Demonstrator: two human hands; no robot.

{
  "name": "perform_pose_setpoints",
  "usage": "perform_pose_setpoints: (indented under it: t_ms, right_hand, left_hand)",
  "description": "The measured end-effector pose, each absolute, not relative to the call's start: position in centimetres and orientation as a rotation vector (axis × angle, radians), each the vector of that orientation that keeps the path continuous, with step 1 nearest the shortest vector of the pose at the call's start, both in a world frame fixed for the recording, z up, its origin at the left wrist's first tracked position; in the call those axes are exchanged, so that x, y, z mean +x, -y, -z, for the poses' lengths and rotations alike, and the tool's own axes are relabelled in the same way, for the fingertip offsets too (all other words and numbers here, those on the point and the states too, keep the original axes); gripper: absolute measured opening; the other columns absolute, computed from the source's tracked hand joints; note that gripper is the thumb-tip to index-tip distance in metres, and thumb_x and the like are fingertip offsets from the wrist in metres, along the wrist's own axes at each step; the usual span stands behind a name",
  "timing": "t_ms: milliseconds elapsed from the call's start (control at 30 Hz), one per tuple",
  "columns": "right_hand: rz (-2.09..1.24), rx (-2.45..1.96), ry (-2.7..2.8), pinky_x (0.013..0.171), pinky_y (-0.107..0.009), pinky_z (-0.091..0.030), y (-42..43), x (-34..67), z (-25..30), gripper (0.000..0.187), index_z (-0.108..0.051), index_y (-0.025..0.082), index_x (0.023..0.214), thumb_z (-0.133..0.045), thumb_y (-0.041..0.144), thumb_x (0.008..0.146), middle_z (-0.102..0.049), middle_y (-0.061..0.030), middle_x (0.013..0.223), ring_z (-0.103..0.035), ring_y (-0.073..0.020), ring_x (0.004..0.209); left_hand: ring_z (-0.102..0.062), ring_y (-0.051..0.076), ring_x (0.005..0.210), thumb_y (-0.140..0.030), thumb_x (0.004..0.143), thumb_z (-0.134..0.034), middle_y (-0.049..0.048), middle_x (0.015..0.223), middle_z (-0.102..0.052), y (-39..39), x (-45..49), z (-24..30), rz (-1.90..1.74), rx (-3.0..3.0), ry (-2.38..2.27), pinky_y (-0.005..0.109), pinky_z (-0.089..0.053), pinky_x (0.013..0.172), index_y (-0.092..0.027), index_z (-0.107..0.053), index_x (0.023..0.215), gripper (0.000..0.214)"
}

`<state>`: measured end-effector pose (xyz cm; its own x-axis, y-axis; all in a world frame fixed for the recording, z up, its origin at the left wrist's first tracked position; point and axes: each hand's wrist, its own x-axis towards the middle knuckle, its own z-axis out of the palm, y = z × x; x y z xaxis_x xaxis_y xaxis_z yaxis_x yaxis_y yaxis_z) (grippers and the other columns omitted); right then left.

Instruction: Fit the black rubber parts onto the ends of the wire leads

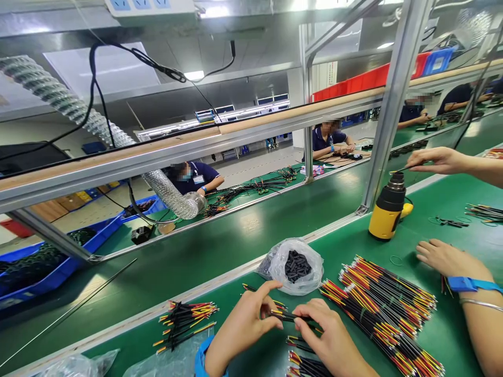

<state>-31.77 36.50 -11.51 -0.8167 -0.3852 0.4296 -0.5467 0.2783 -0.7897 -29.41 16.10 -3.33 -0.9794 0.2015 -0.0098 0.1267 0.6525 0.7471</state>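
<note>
My left hand (242,330) and my right hand (328,335) meet low in the middle of the view, and their fingers pinch a short black-sleeved wire (291,315) with red and yellow leads. Just beyond them lies a clear plastic bag (293,267) of black tubing pieces. A large pile of black, red and yellow wires (383,314) spreads to the right of my right hand. A smaller bunch of the same wires (184,324) lies left of my left hand, and more wires (304,361) sit beneath my hands.
A yellow and black heat gun (387,209) stands on the green workbench (346,246). A co-worker's hands (442,159) reach in at the right. A metal-framed partition (176,152) runs behind the bench, with workers at another bench beyond it and blue crates (51,262) at the left.
</note>
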Motion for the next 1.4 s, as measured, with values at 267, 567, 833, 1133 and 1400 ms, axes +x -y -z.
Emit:
perform_pose_setpoints:
  t_ms: [267,567,833,1133,1400]
  right_hand:
    - [-1.607,0.894,2.270,0.069,-0.032,-0.051,-36.3,-31.6,11.7,0.013,-0.071,0.022,0.089,-0.058,0.024,0.091,-0.071,-0.0031,0.078,-0.063,-0.0209,0.076]
    - [-2.466,0.550,2.196,0.063,-0.030,-0.054,-36.4,-32.6,11.8,0.035,-0.070,0.015,0.086,-0.064,0.049,0.087,-0.072,-0.0048,0.068,-0.067,-0.0205,0.064]
    - [-1.582,0.749,2.048,0.072,-0.032,-0.051,-36.4,-31.8,11.1,0.009,-0.067,0.022,0.092,-0.060,0.018,0.090,-0.071,-0.0015,0.078,-0.065,-0.0191,0.073]
    - [-1.970,0.659,2.181,0.067,-0.029,-0.054,-36.2,-32.0,11.2,0.014,-0.068,0.019,0.088,-0.057,0.025,0.093,-0.073,-0.0021,0.073,-0.069,-0.0198,0.070]
    - [-1.748,0.600,2.056,0.071,-0.028,-0.052,-36.2,-31.8,11.0,0.010,-0.071,0.021,0.091,-0.062,0.023,0.090,-0.072,-0.0013,0.075,-0.068,-0.0194,0.074]
  left_hand:
    - [-0.061,0.013,0.056,-0.016,0.059,-0.085,-0.0048,0.060,-0.068,-15.9,-30.5,4.9,-1.783,-0.084,-2.255,0.022,-0.045,0.057,-0.017,-0.062,0.080,0.031]
    - [-0.065,0.015,0.051,-0.030,0.065,-0.086,0.0030,0.057,-0.072,-18.2,-30.8,6.2,-2.174,-0.029,-2.010,0.024,-0.050,0.053,-0.014,-0.079,0.076,0.021]
    - [-0.063,0.014,0.050,-0.029,0.068,-0.084,0.0021,0.055,-0.071,-18.7,-30.4,5.6,-2.166,-0.015,-2.168,0.022,-0.049,0.050,-0.016,-0.081,0.072,0.014]
    - [-0.062,0.012,0.051,-0.032,0.070,-0.083,0.0033,0.061,-0.073,-19.1,-30.4,6.0,-2.194,0.001,-2.143,0.021,-0.048,0.050,-0.015,-0.079,0.070,0.017]
    - [-0.064,0.013,0.057,-0.038,0.075,-0.081,-0.0008,0.066,-0.069,-19.8,-30.1,6.6,-2.456,-0.117,-2.083,0.022,-0.052,0.053,-0.017,-0.073,0.094,0.029]
